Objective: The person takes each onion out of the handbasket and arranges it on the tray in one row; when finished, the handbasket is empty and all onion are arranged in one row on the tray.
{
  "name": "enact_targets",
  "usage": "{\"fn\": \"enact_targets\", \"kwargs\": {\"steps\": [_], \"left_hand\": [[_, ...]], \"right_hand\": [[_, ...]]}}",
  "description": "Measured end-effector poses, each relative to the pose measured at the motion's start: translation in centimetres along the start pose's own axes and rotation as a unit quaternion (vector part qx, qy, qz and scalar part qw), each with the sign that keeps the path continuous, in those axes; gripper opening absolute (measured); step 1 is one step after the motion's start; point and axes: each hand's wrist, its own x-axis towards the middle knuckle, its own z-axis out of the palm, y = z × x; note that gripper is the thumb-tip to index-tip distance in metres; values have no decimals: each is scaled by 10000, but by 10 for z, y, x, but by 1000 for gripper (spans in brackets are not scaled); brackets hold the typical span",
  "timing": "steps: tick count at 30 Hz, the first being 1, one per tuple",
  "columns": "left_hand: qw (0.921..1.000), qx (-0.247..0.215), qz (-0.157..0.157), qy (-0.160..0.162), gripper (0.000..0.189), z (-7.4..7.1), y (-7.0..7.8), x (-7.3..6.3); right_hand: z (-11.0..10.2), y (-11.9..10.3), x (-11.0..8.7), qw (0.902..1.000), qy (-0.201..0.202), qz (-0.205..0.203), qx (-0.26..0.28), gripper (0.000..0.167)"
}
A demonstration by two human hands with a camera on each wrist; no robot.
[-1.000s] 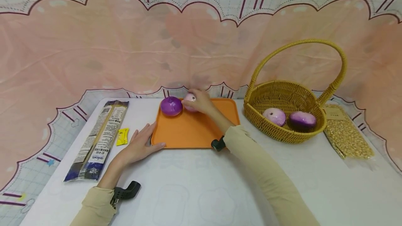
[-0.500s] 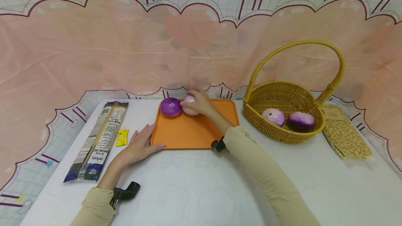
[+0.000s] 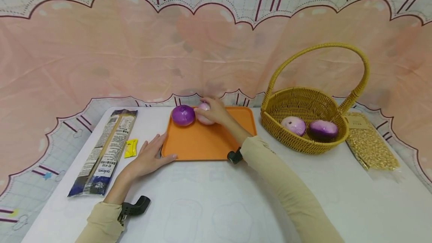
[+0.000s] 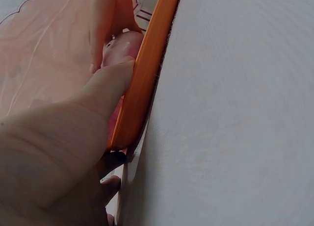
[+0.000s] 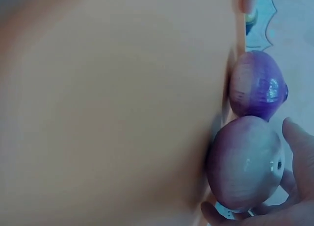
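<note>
On an orange tray sit two onions near its far left corner. My right hand holds the pale pink-white onion, its fingers and thumb around it; part of this onion is hidden in the head view. Right beside it rests a darker purple onion. At the tray's near left corner is my left hand, fingers extended along the left side and thumb on the near rim. The left wrist view shows that thumb against the tray edge.
A wicker basket with a tall handle stands right of the tray, with a pale onion and a purple one inside. Beyond it lies a bag of yellow grains. On the left are a long noodle packet and a small yellow sachet.
Both hands and the onions stay nearly in place. My right fingers have shifted only slightly around the pale onion, and the head view has moved a little.
</note>
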Motion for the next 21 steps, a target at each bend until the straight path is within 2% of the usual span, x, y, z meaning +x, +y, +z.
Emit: {"fn": "enact_targets", "kwargs": {"steps": [5,13,16,21], "left_hand": [[10000,8,36,23,96,-1,1,0],[10000,-35,64,43,96,1,2,-1],[9999,-11,114,69,96,2,1,-1],[9999,31,88,39,97,1,-1,0]], "right_hand": [[-3,2,1,9997,222,21,57,51],[-17,9,-4,9955,692,-168,624,44],[-25,10,-12,9950,706,-326,619,44],[-39,13,-28,9974,478,-422,327,45]]}}
